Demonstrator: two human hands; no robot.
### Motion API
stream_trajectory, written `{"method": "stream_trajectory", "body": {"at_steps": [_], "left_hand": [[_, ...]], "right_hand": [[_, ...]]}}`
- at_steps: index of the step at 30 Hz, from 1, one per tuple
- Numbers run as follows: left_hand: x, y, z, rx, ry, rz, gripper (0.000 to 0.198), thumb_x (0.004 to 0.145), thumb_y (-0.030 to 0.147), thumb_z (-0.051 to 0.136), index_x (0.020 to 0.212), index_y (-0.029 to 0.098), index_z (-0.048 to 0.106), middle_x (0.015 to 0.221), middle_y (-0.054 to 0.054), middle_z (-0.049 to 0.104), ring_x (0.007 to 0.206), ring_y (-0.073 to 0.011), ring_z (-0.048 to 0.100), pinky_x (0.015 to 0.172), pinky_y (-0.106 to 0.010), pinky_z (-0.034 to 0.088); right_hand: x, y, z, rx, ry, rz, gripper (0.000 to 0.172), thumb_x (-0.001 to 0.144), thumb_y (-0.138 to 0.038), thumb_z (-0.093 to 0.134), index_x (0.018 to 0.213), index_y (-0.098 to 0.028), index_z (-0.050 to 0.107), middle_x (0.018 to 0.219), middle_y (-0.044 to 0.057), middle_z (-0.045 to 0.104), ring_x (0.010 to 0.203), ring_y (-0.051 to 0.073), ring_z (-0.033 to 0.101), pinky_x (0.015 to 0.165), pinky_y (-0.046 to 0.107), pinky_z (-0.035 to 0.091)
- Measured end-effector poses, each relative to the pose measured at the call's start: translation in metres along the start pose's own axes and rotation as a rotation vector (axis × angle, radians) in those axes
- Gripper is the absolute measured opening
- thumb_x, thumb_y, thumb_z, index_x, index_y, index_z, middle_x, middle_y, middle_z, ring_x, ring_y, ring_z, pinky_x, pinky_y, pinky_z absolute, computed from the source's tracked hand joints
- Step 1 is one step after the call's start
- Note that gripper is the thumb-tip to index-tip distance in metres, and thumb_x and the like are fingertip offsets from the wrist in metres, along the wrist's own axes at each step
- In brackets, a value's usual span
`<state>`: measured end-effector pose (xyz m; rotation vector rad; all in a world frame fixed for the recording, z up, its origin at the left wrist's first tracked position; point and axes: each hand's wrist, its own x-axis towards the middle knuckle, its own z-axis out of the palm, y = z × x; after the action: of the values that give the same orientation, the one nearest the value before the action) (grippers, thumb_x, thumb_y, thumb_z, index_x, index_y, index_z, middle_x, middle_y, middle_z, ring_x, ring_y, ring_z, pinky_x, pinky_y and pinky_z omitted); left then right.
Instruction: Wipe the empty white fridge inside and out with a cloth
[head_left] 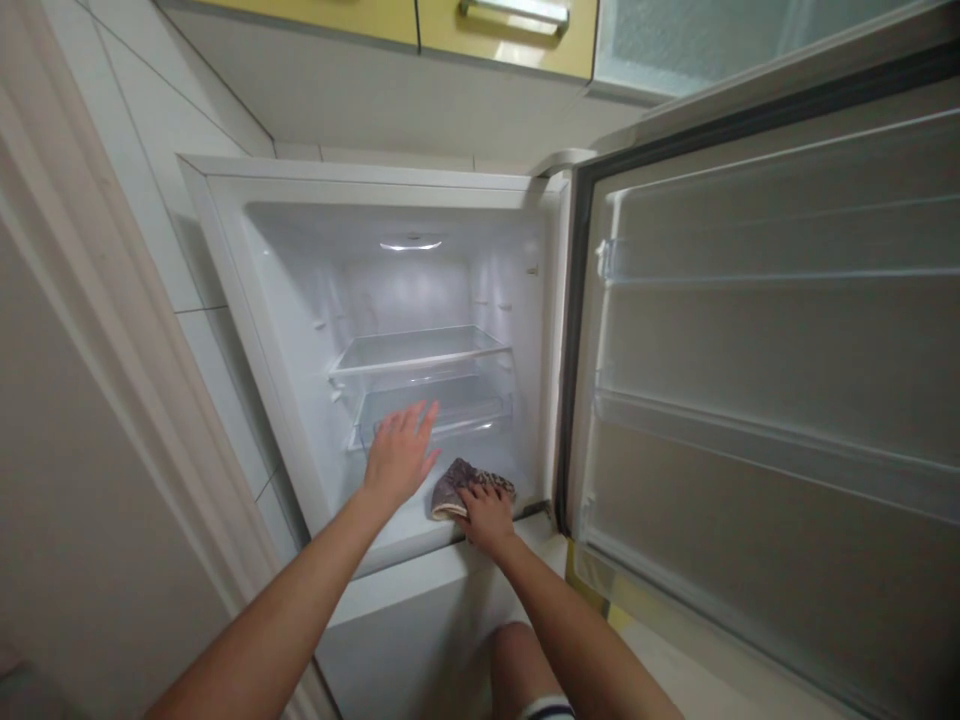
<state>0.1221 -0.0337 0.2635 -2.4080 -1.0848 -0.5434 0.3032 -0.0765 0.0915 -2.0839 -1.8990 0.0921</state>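
The right hand point(489, 518) partly hides the cloth point(452, 484); the fridge door point(772, 360) is cut off.

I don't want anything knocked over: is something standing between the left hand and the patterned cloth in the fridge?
Nothing visible stands between the left hand and the patterned cloth. The cloth's left part is uncovered; the right hand rests on its right part.

Cloth point(450, 488): lay inside the fridge point(292, 350), at front
Shelves point(420, 350): sat inside the fridge
Door point(780, 350): stood right of it
Cabinets point(510, 47): hung above it
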Motion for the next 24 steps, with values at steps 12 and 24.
{"method": "stream_trajectory", "body": {"at_steps": [12, 24], "left_hand": [[0.030, -0.010, 0.004, 0.101, -0.233, 0.006, 0.067, 0.078, 0.024, 0.085, 0.137, 0.017, 0.055, 0.136, -0.017, 0.065, 0.126, -0.0336, 0.063, 0.105, -0.043, 0.050], [-0.079, -0.010, -0.100, -0.079, -0.227, 0.107, 0.068, 0.079, 0.037, 0.080, 0.140, 0.024, 0.056, 0.139, -0.013, 0.069, 0.126, -0.0344, 0.067, 0.108, -0.047, 0.053]], "right_hand": [[-0.008, 0.011, -0.012, 0.042, -0.046, 0.098, 0.055, 0.101, -0.050, 0.066, 0.153, -0.033, 0.061, 0.165, 0.010, 0.054, 0.150, 0.033, 0.051, 0.127, 0.055, 0.031], [-0.017, 0.019, 0.008, 0.008, 0.030, 0.049, 0.042, 0.106, -0.049, 0.062, 0.140, -0.026, 0.072, 0.147, 0.014, 0.067, 0.143, 0.035, 0.057, 0.126, 0.060, 0.035]]}}
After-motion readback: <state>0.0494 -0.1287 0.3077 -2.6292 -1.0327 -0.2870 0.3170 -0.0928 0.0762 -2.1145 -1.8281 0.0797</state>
